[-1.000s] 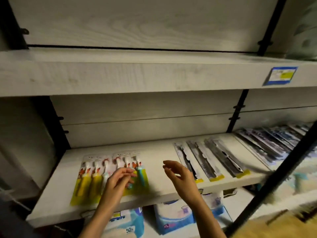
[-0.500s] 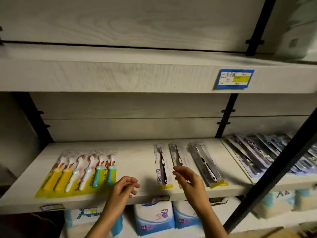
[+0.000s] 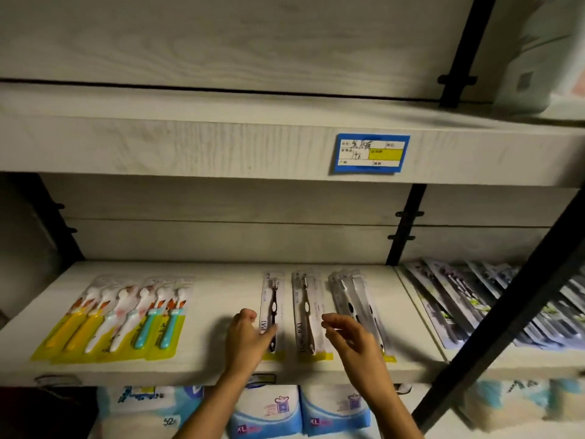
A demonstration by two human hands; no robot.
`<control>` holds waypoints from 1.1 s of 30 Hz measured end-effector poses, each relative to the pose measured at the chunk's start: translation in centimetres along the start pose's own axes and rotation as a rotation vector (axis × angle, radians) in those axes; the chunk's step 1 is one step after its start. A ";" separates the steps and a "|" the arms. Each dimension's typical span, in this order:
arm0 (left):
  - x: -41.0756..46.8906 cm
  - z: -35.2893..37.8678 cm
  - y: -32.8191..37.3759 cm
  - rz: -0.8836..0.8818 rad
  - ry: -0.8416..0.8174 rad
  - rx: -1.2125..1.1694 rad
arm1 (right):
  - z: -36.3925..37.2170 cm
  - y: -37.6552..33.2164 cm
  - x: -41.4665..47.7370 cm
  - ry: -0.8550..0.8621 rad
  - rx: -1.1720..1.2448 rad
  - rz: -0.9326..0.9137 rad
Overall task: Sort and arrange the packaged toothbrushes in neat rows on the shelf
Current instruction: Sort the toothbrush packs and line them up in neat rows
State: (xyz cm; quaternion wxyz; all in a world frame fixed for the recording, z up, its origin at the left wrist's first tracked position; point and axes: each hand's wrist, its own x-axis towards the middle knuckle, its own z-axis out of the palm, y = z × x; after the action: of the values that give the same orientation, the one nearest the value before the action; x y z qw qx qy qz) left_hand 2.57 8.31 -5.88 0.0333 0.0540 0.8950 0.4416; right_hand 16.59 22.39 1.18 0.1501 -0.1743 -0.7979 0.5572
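On the shelf (image 3: 205, 365), left hand (image 3: 245, 339) fingers touch a toothbrush pack (image 3: 272, 315); right hand (image 3: 351, 339) hovers open, empty.

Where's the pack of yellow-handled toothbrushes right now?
In the head view, the yellow-handled toothbrush pack lies flat at the left end of the middle shelf, beside the white and teal packs, well left of the left hand.

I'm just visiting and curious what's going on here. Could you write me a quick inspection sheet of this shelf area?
Surface: pale wood-grain shelf, partly bare.
Job's things: colourful toothbrush packs in a row at left; dark single packs side by side at centre; overlapping packs on the next bay.
Clutter: nothing seen.
Hands: left hand rests on the leftmost dark pack; right hand open above the packs, holding nothing.
Cables: nothing seen.
Surroundings: price label on the shelf above; tissue packs below; black frame post.
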 end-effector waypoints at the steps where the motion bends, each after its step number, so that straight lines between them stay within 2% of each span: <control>1: 0.4 0.9 0.7 -0.026 -0.010 0.117 | -0.3 -0.1 0.2 -0.013 0.002 -0.008; 4: 0.9 2.8 1.2 -0.088 -0.086 0.509 | -1.1 -0.1 0.5 -0.020 0.021 -0.032; 6: 1.3 2.9 1.0 -0.113 -0.076 0.590 | -1.4 -0.1 0.5 -0.031 0.034 -0.035; 8: 2.0 2.5 0.8 -0.178 -0.121 0.563 | -1.5 0.2 0.6 -0.043 0.041 -0.028; 10: 2.5 2.0 0.6 -0.258 -0.203 0.457 | -1.5 0.5 0.9 -0.037 0.065 -0.012; 12: 2.4 1.6 0.3 -0.247 -0.223 0.370 | -1.4 0.6 1.0 -0.042 0.080 0.004; 15: 1.2 1.1 0.4 -0.088 -0.081 0.305 | -1.6 0.8 1.4 -0.062 0.074 0.050; 18: -0.7 0.4 1.6 0.049 -0.067 -0.097 | -1.7 1.2 1.8 -0.045 0.103 0.114; 20: -2.7 0.1 3.8 0.098 -0.199 -0.398 | -1.6 1.0 2.0 -0.069 0.175 0.157; 22: -4.7 0.7 6.0 0.121 -0.333 -0.559 | -1.4 0.3 2.3 -0.103 0.245 0.171; 25: -6.3 1.7 7.6 0.145 -0.464 -0.663 | -1.7 -0.1 2.7 -0.048 0.265 0.104; 28: -6.1 2.1 7.3 0.164 -0.587 -0.645 | -2.7 0.7 2.6 0.061 0.275 0.123; 31: -5.5 2.5 7.9 0.175 -0.594 -0.628 | -3.2 1.3 2.3 0.101 0.240 0.148; 33: -5.3 3.1 8.7 0.123 -0.593 -0.656 | -3.3 1.4 2.4 0.118 0.228 0.147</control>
State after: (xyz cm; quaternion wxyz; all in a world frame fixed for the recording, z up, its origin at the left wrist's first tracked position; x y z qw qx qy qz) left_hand 8.70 15.33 -0.74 0.2776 0.2181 0.6544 0.6686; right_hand 16.07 26.68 1.07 0.1744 -0.2464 -0.7043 0.6426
